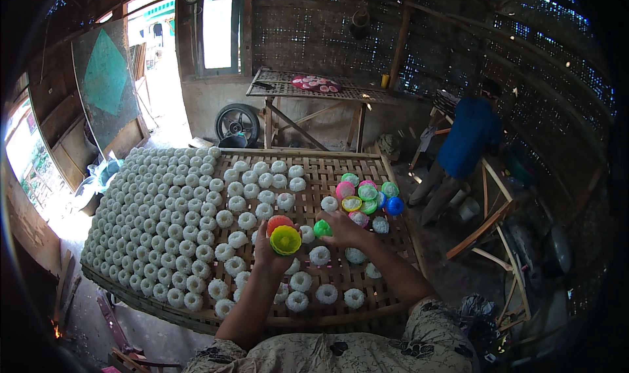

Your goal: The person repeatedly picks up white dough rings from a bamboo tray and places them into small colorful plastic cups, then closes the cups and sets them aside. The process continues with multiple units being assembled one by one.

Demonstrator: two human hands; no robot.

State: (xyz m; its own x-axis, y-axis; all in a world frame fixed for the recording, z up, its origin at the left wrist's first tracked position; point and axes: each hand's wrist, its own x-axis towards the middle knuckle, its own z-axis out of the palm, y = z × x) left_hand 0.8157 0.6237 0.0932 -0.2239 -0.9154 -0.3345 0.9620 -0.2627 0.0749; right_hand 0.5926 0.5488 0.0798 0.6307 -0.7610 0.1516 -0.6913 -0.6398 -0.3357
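My left hand (264,250) is closed around small fluted plastic moulds, a yellow mould (285,241) in front and a red-orange mould (278,223) behind it. To its right, my right hand (342,229) grips a green mould (322,229) just over the woven bamboo rack (314,191). White ring-shaped rice cakes (320,256) lie spaced out around both hands. Past my right hand sits a cluster of coloured moulds, several with white filling, among them a pink mould (344,189) and a blue mould (394,206).
Tightly packed white ring cakes (157,222) cover the rack's left side. Behind stands a bamboo table (262,91) with a pink tray (317,83); a wheel (237,125) leans nearby. A person in blue (466,137) stands at right beside a wooden frame (481,229).
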